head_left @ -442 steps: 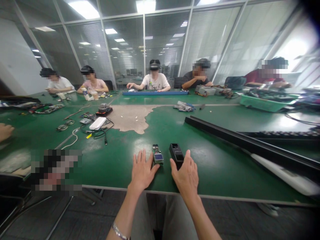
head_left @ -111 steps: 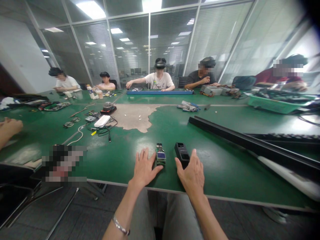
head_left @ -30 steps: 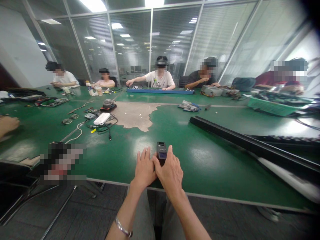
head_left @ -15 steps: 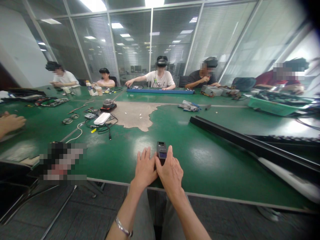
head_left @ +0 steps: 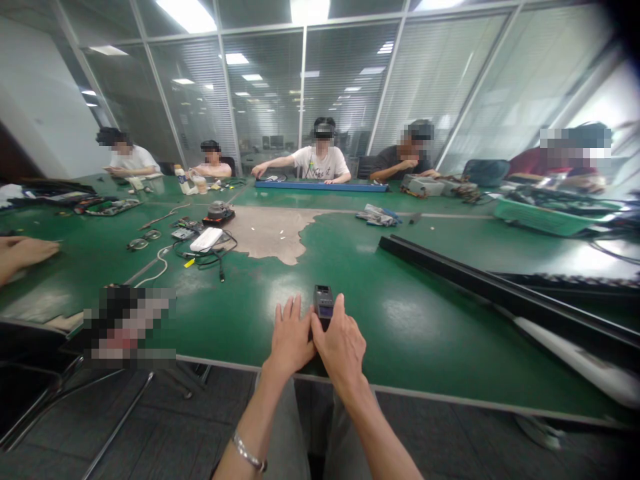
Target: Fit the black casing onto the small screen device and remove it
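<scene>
A small dark grey device (head_left: pixel 324 299) with a little screen and buttons lies near the table's front edge. My right hand (head_left: pixel 344 343) is around its near end, thumb on the left side and index finger stretched along the right. That near end is partly hidden by the hand. Flat on the green table (head_left: pixel 225 320), just left of the device, rests my left hand (head_left: pixel 291 337) with its fingers stretched out. Its thumb meets the right thumb near the device; whether it touches the device I cannot tell.
Right of my hands lie a long black rail (head_left: pixel 475 280) and a white elongated part (head_left: pixel 575 357). A white box with cables (head_left: pixel 207 239) is at the left. Gloves (head_left: pixel 377 215) and a green basket (head_left: pixel 540 217) lie farther off. Another person's hand (head_left: pixel 33 252) enters from the left.
My hands and the device keep their places. The view has tilted very slightly upward. At the left edge, the other person's hand has shifted a little to the right.
</scene>
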Available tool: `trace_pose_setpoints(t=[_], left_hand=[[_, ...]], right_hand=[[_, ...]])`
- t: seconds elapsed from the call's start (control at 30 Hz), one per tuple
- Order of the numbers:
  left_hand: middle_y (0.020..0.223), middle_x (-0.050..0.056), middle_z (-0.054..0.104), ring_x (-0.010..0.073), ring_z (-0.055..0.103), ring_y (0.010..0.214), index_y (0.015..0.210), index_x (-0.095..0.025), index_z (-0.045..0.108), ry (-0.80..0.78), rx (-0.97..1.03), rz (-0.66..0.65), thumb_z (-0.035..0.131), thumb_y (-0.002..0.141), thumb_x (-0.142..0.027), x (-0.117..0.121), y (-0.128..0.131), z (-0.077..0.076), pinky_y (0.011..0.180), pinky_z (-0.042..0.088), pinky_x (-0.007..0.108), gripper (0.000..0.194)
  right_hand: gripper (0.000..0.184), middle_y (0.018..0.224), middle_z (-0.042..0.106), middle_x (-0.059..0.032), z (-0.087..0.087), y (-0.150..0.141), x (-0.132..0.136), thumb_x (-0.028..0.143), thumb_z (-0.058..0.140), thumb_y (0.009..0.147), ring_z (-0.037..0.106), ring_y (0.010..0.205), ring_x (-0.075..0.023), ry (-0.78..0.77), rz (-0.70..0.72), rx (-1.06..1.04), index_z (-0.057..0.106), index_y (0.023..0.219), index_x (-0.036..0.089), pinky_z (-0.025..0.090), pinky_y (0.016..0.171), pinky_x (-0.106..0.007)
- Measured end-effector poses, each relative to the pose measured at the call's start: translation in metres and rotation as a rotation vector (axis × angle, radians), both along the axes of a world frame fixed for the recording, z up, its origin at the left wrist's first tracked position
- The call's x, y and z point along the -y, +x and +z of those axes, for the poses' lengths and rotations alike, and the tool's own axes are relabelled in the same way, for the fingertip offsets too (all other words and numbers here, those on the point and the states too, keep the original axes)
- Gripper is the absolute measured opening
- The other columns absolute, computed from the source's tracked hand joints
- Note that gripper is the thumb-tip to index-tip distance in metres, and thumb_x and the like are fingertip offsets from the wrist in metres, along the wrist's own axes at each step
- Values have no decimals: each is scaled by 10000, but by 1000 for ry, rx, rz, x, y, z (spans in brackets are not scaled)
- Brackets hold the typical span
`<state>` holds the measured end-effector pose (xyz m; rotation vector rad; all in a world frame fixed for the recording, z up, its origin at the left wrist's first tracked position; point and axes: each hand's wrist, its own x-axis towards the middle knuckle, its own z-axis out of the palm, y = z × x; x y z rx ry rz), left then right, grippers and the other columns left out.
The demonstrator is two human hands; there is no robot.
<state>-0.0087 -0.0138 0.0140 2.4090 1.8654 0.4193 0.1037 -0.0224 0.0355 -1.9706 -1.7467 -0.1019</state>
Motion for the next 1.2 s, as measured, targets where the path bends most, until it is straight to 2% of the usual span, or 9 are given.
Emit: trace_pose_setpoints(t=[0.4, 0.77, 1.03, 1.2], left_hand=[[1592, 137, 253, 329, 192, 1470, 1462, -252, 388, 4, 6, -5, 450, 918, -483, 2, -1, 2, 1180, 127, 571, 594], [1588, 118, 276, 323, 207, 1467, 1485, -294, 346, 4, -11, 9, 391, 958, -502, 2, 0, 2, 1164, 143, 600, 568], [1585, 123, 281, 323, 207, 1466, 1439, -269, 430, 25, 2, 23, 351, 951, -615, 1, 1, -1, 1170, 140, 589, 603], [1586, 126, 277, 321, 213, 1465, 1433, -269, 438, 44, 5, 24, 350, 948, -629, 0, 2, -3, 1170, 147, 584, 610]], right_hand=[[711, 1001, 699, -149, 2, -2, -1, 484, 426, 958, 646, 960, -262, 46, -16, -20, 237, 1494, 57, 427, 738, -310], [738, 1056, 690, -168, 21, 3, -3, 452, 431, 943, 635, 977, -270, 111, 0, -33, 197, 1505, 35, 446, 776, -327], [748, 1048, 687, -171, 33, 21, -3, 485, 416, 946, 632, 979, -283, 146, -54, -53, 200, 1514, 50, 455, 753, -333], [749, 1079, 677, -190, 33, 37, -5, 466, 424, 940, 630, 1002, -299, 141, -102, -48, 193, 1515, 46, 459, 754, -346]])
